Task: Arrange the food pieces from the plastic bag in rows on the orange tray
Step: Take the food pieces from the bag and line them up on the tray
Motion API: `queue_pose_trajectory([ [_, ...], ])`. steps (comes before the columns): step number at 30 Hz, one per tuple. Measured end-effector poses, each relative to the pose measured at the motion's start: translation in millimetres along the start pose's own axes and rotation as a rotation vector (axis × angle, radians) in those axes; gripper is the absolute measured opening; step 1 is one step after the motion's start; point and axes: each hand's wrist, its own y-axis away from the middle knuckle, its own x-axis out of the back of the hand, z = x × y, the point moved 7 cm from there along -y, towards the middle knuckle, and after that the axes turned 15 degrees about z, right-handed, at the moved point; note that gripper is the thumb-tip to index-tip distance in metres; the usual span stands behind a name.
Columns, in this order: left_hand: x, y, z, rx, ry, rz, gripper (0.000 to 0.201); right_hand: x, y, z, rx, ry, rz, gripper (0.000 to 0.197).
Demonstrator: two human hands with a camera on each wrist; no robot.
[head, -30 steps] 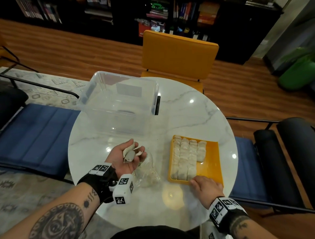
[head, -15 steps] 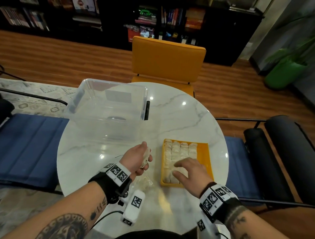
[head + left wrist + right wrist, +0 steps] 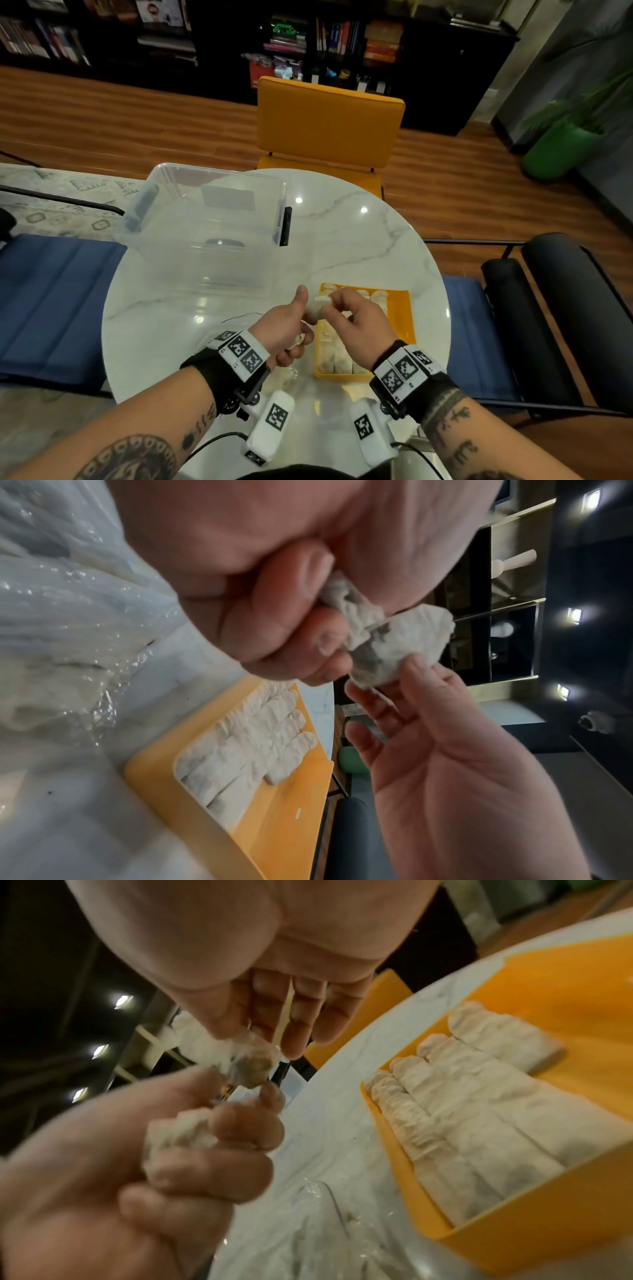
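Note:
Above the left edge of the orange tray (image 3: pixel 401 320) my two hands meet. My left hand (image 3: pixel 295 329) curls its fingers round a white dumpling-like food piece (image 3: pixel 346 607). My right hand (image 3: pixel 337 308) pinches a second food piece (image 3: pixel 317 304) at its fingertips, right against the left thumb; this second food piece (image 3: pixel 251 1064) is also in the right wrist view. Rows of food pieces (image 3: pixel 342 356) fill the tray's left part; its right side is bare. The clear plastic bag (image 3: pixel 51 615) lies on the table under my left hand, with more pieces inside.
A large clear plastic bin (image 3: pixel 205 233) stands at the back left of the round marble table (image 3: pixel 359 240). A yellow chair (image 3: pixel 329 126) is behind the table, a blue bench (image 3: pixel 51 301) to the left, a black chair (image 3: pixel 548 308) to the right.
My right hand left the tray's near edge and rose to my left hand, where it now pinches a piece. My left hand turned from palm-up to a closed grip.

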Motion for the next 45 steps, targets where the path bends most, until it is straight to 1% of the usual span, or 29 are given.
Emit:
queue_pose_trajectory([
  [2, 1.7, -0.8, 1.1, -0.055, -0.005, 0.003, 0.069, 5.5, -3.3, 9.0, -0.134, -0.093, 0.059, 0.01],
  [4, 2.2, -0.1, 6.3, -0.157, -0.01, -0.006, 0.058, 10.8, -6.5, 16.3, -0.21, -0.144, 0.107, 0.012],
  [6, 0.1, 0.9, 11.5, -0.239, -0.005, -0.021, 0.042, 14.3, -6.9, 19.8, -0.266, -0.195, 0.119, 0.013],
  [8, -3.6, 0.3, 15.5, -0.31, -0.02, -0.009, 0.022, 15.1, -5.0, 21.3, -0.305, -0.26, 0.109, 0.012],
  [10, -5.0, -4.4, 19.2, -0.431, -0.15, 0.055, 0.006, 15.0, -0.4, 24.6, -0.314, -0.256, 0.085, 0.011],
  [11, -4.8, -6.8, 20.2, -0.492, -0.232, 0.088, 0.006, 15.1, 2.7, 26.4, -0.309, -0.24, 0.073, 0.011],
  [13, -4.8, -11.1, 18.7, -0.561, -0.364, 0.117, 0.006, 16.5, 9.2, 33.5, -0.3, -0.216, 0.054, 0.006],
  [14, -6.0, -12.7, 16.8, -0.585, -0.415, 0.11, 0.008, 17.7, 12.8, 38.2, -0.298, -0.205, 0.044, 0.011],
  [15, -8.3, -14.3, 13.9, -0.601, -0.46, 0.094, 0.01, 19.5, 16.6, 42.6, -0.292, -0.17, 0.035, 0.023],
  [16, -11.0, -15.3, 10.7, -0.611, -0.495, 0.079, 0.009, 20.3, 20.0, 45.9, -0.283, -0.118, 0.016, 0.03],
  [17, -13.9, -16.0, 8.0, -0.615, -0.517, 0.064, 0.008, 20.6, 22.6, 47.0, -0.269, -0.072, -0.011, 0.029],
  [19, -18.6, -18.6, 2.4, -0.612, -0.542, 0.041, 0.01, 19.6, 25.3, 47.2, -0.227, -0.001, -0.073, 0.01],
  [20, -19.7, -21.3, 0.0, -0.61, -0.557, 0.046, 0.013, 21.2, 24.3, 49.4, -0.208, 0.038, -0.085, 0.008],
  [22, -16.3, -29.3, -2.5, -0.597, -0.598, 0.105, 0.019, 32.8, 15.9, 57.9, -0.194, 0.137, -0.07, 0.013],
  [25, -5.5, -43.7, -4.9, -0.549, -0.649, 0.216, 0.025, 62.1, -8.4, 76.6, -0.21, 0.351, -0.033, 0.006],
  [28, -2.5, -55.9, -8.8, -0.505, -0.719, 0.258, 0.035, 81.3, -32.2, 95.2, -0.24, 0.559, -0.068, 0.01],
  [31, -5.4, -65.2, -13.9, -0.466, -0.799, 0.264, 0.046, 76.1, -47.0, 107.1, -0.247, 0.712, -0.206, 0.013],
  [34, -9.4, -71.1, -19.5, -0.427, -0.836, 0.251, 0.051, 59.0, -52.5, 117.2, -0.225, 0.851, -0.354, 0.01],
  [37, -13.0, -72.7, -20.6, -0.412, -0.857, 0.235, 0.049, 41.6, -52.7, 128.8, -0.226, 0.918, -0.468, 0.007],
  [39, -14.0, -73.4, -19.6, -0.41, -0.865, 0.233, 0.047, 34.8, -53.4, 134.1, -0.25, 0.939, -0.512, 0.006],
  [42, -13.1, -74.4, -19.7, -0.398, -0.867, 0.236, 0.045, 29.7, -58.3, 139.1, -0.278, 0.959, -0.514, 0.007],
  [45, -12.6, -75.2, -20.1, -0.387, -0.86, 0.237, 0.044, 30.3, -64.7, 139.5, -0.302, 0.965, -0.445, 0.011],
])
